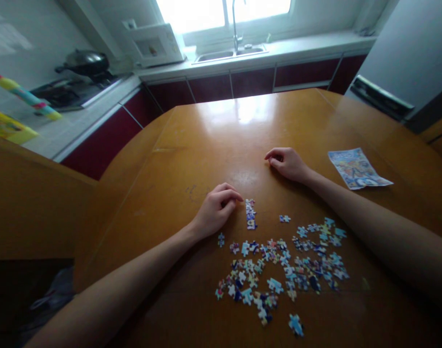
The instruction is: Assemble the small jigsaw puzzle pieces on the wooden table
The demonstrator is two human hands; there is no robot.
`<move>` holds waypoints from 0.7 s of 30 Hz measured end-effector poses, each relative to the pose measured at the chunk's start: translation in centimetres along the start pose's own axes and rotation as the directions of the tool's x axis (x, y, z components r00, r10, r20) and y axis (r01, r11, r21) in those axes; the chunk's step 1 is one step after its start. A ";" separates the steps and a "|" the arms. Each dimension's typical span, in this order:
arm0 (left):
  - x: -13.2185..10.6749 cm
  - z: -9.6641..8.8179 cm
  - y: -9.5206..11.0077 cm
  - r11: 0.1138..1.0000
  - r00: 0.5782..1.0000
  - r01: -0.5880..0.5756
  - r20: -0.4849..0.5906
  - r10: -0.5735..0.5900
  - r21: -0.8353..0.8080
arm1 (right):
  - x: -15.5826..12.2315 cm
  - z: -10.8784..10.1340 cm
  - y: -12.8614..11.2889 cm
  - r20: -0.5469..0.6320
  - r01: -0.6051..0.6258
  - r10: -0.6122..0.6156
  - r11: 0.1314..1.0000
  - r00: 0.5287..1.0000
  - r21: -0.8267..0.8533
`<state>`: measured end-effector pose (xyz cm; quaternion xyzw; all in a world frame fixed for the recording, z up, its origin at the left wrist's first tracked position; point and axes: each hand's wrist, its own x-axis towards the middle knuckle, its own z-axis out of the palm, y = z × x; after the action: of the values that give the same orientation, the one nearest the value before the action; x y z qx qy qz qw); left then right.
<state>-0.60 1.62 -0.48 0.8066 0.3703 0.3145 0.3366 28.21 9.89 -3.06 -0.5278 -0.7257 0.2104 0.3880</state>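
My left hand (216,210) rests on the wooden table (206,140) with its fingers curled, the fingertips just left of a short joined strip of puzzle pieces (250,214). My right hand (286,163) lies farther back on the table, fingers curled under, and I cannot make out anything in it. Several loose jigsaw pieces (286,266) are scattered between my forearms near the front edge. One single piece (284,218) lies apart, right of the strip.
A printed picture sheet (357,168) lies on the table at the right. Beyond the table runs a kitchen counter with a sink (228,54), a microwave (156,44) and a wok on a stove (86,63). A fridge (405,53) stands at the right.
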 end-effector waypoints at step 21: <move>0.1 0.0 0.2 1.000 1.000 -0.007 -0.005 0.007 0.005 | 0.0 0.0 -0.1 -0.001 0.002 -0.002 1.000 1.000 -0.009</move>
<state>-0.48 1.57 -0.30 0.8080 0.3690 0.3168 0.3327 28.13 9.87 -2.96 -0.5288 -0.7271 0.2062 0.3862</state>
